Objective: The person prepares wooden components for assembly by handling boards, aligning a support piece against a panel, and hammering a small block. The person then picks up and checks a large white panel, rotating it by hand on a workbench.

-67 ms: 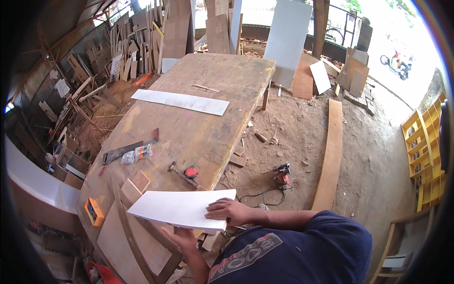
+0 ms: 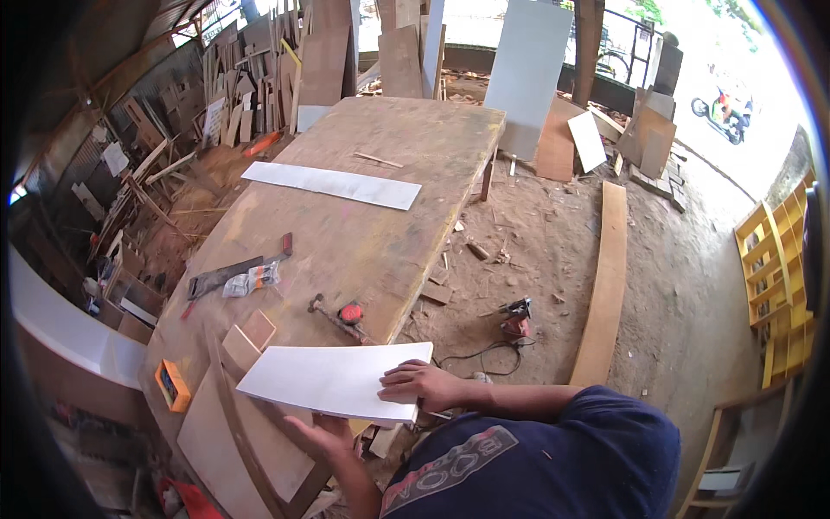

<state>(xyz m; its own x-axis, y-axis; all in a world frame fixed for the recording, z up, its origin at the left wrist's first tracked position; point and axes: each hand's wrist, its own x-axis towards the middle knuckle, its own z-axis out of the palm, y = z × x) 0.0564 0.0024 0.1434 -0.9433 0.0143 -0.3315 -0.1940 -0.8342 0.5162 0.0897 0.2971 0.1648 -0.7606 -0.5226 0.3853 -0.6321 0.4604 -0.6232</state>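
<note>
A long white board (image 2: pixel 320 378) is held tilted over the near end of the worktable. My right hand (image 2: pixel 421 386) lies over its right end, fingers across the top face and the thumb side at the end edge. Below the board's near edge is my left hand (image 2: pixel 330 439), palm up with the thumb stretched out to the left. Its fingertips are partly hidden under the board, so contact there is unclear. Just beyond the board lie a hammer (image 2: pixel 333 317) and a red tape measure (image 2: pixel 350 313).
The wooden worktable (image 2: pixel 346 233) carries a white strip (image 2: pixel 333 185), a handsaw (image 2: pixel 226 275), a plastic packet (image 2: pixel 252 279) and an orange box (image 2: pixel 172 386). A corded red power tool (image 2: pixel 516 322) and a long plank (image 2: pixel 603 277) rest on the dirt floor at right.
My left hand's thumb has spread slightly further left. The board and my right hand have shifted very slightly right. A motorbike outside has moved a little left.
</note>
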